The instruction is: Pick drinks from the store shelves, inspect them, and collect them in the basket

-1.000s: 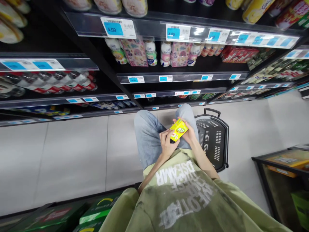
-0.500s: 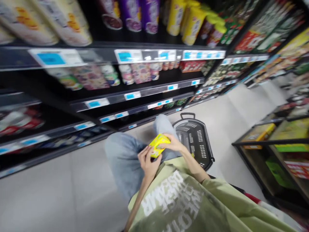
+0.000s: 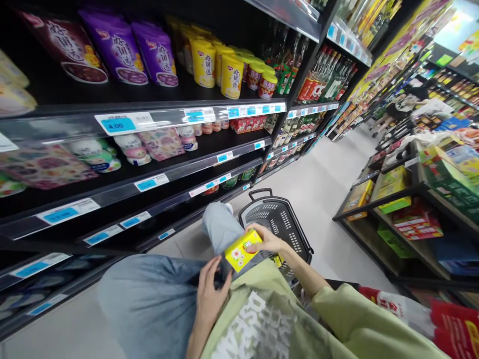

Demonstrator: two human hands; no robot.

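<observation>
A small yellow box [image 3: 242,253] with white flowers printed on it is held over my lap. My right hand [image 3: 265,240] grips its right end, thumb across the printed face. Just left of the box, my left hand [image 3: 210,291] rests near my thigh with thumb and fingers apart, holding nothing. Past my right hand a black perforated shopping basket [image 3: 297,217] stands on the floor, partly hidden by my right arm. Something yellow [image 3: 278,261] shows at the basket's near side.
Tall black shelving [image 3: 157,107] runs along the left, with yellow cans [image 3: 232,75], purple pouches [image 3: 120,52] and price labels. A low display rack [image 3: 339,218] with boxes stands at right. Red-and-white packaging [image 3: 411,309] lies close by my right sleeve. A person [image 3: 402,107] is far down the aisle.
My left hand has come off the yellow box and moved down and left. The right hand alone holds it now. My view has shifted, showing more of the aisle.
</observation>
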